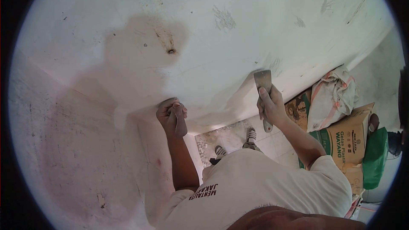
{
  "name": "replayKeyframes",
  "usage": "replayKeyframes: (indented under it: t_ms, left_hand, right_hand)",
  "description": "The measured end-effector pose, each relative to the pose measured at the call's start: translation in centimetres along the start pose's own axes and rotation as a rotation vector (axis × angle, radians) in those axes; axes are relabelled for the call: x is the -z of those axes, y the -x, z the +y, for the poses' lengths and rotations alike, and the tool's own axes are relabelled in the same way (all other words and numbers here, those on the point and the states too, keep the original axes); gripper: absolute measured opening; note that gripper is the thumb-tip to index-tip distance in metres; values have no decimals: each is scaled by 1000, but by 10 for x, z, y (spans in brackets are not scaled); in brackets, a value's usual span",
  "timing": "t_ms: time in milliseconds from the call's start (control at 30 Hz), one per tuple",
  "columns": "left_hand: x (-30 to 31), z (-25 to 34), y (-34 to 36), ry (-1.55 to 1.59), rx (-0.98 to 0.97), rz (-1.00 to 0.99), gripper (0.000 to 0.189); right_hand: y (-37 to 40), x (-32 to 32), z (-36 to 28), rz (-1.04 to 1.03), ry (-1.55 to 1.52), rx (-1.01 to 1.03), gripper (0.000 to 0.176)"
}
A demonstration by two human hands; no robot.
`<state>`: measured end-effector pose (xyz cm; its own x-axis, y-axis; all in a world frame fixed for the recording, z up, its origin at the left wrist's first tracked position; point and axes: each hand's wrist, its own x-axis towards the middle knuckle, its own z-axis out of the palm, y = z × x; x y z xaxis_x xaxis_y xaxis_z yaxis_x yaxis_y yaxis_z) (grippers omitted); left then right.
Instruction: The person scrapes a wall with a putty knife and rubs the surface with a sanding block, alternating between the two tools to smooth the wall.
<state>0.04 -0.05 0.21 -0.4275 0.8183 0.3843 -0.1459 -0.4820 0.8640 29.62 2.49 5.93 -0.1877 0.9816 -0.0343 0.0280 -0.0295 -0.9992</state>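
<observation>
My right hand (272, 105) is wrapped round a putty knife (263, 78), its broad blade pointing up close to the pale wall (204, 30). The rounded handle end, with a hole, sticks out below the fingers. At the left, my left hand (169, 111) is closed on a flat, dull brown piece (181, 124) with a rounded lower end. What kind of thing it is, I cannot make out. Grey scuffed patches (224, 18) and a dark hole (171, 51) with a brown stain above it mark the wall.
A carton (347, 140) stands on the right, with a white sack (332, 98) and a green bag (375, 159) beside it. A second wall (64, 145) meets the first at the left. My sandalled feet (251, 134) stand on a tiled floor (272, 145) with debris.
</observation>
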Motion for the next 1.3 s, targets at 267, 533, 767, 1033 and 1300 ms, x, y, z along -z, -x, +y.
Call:
replayKeyframes:
  t_ms: [267, 533, 767, 1033, 1300]
  left_hand:
    - [1, -3, 1, -48, -22, -10, 24]
    - [3, -7, 1, -11, -8, 8, 24]
    - [1, -5, 1, -19, -30, -7, 23]
    - [-5, -3, 2, 77, -35, 17, 13]
    - [-2, -3, 1, 26, -16, 20, 15]
  right_hand:
    - [-2, 7, 12, 16, 20, -51, 32]
    - [17, 2, 38, 20, 13, -129, 30]
    - [14, 14, 35, 101, -3, -91, 29]
    - [-9, -6, 2, 54, 4, 35, 30]
    - [1, 3, 31, 16, 83, -73, 33]
